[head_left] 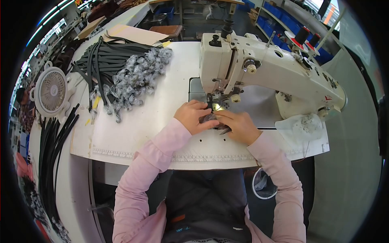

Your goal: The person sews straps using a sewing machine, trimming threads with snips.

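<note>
Just in front of the needle area of a white sewing machine (pixel 221 65), my left hand (pixel 190 116) is closed on a dark strap (pixel 208 118) whose near end looks wrapped in clear plastic. The strap's far part runs under the presser foot, where a small lamp glows. My right hand (pixel 240 126) meets it from the right, its fingertips pinched on the same wrapped end. A grey, pointed thing (pixel 225 130) sticks out below the right fingers; its kind is unclear. Both palms rest close to the tabletop.
A heap of black straps (pixel 109 58) with plastic-wrapped ends (pixel 139 73) lies at the left. Beyond it stands a small white fan (pixel 52 90). More black straps (pixel 49 150) hang farther left. Thread spools (pixel 302 35) stand behind the machine. A ruler strip (pixel 121 154) lines the front edge.
</note>
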Action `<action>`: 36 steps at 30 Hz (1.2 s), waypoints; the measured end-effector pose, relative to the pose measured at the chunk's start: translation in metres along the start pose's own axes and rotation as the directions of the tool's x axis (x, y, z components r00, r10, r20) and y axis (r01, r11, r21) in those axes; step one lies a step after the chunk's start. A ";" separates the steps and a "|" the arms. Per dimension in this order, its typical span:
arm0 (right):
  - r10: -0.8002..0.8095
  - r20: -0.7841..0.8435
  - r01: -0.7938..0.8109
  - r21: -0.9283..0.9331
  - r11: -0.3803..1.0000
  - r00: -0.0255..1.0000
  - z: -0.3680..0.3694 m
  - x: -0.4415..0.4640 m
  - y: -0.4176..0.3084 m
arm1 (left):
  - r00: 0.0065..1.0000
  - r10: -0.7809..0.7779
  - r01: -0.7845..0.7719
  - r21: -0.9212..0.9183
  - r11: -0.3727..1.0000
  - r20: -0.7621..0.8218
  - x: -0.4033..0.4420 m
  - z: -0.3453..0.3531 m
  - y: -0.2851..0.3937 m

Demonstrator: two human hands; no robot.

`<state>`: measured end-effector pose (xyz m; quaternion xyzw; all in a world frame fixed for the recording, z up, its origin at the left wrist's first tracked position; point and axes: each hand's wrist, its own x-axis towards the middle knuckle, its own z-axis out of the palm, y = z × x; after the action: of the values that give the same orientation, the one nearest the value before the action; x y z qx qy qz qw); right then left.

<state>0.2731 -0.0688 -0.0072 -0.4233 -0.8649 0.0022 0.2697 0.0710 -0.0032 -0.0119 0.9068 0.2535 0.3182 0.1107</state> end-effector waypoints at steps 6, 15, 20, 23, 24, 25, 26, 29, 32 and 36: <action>0.182 -0.363 -0.188 0.019 0.982 0.914 -0.068 -0.043 -0.016 | 0.995 -0.073 0.085 0.183 0.979 -0.068 -0.001 0.019 0.015; 0.262 -0.909 -0.944 -0.289 0.161 0.323 -0.349 -0.216 0.249 | 0.994 -0.058 0.076 0.195 0.978 -0.097 -0.002 0.030 0.008; 0.717 -0.682 -0.962 0.071 0.264 0.147 -0.337 -0.256 0.276 | 0.992 -0.053 0.070 0.152 0.986 -0.112 -0.003 0.031 0.004; 0.557 -0.828 -0.668 0.380 0.640 0.062 -0.266 -0.291 0.291 | 0.993 -0.048 0.066 0.170 0.983 -0.109 -0.003 0.031 0.005; 0.608 -0.794 -0.603 0.475 0.641 0.021 -0.258 -0.282 0.278 | 0.992 -0.056 0.075 0.167 0.983 -0.115 -0.002 0.031 0.005; 0.659 -0.751 -0.530 0.568 0.630 -0.022 -0.241 -0.266 0.257 | 0.991 -0.060 0.079 0.168 0.983 -0.116 -0.002 0.030 0.005; 0.710 -0.702 -0.452 0.654 0.607 -0.062 -0.234 -0.256 0.240 | 0.992 -0.062 0.080 0.166 0.983 -0.113 -0.002 0.030 0.006; 0.668 -0.740 -0.535 0.599 0.596 -0.085 -0.262 -0.249 0.239 | 0.995 -0.073 0.085 0.179 0.980 -0.073 0.000 0.027 0.006; 0.563 -0.818 -0.760 0.292 0.580 0.115 -0.296 -0.231 0.242 | 0.995 -0.061 0.075 0.192 0.979 -0.080 0.000 0.028 0.005; 0.667 -0.716 -0.914 0.101 0.392 0.207 -0.331 -0.253 0.279 | 0.994 -0.052 0.071 0.198 0.978 -0.097 0.000 0.030 0.004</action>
<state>0.7571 -0.1496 0.0937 -0.8204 -0.3390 -0.1583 0.4325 0.0918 -0.0079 -0.0332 0.8896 0.3170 0.3284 0.0168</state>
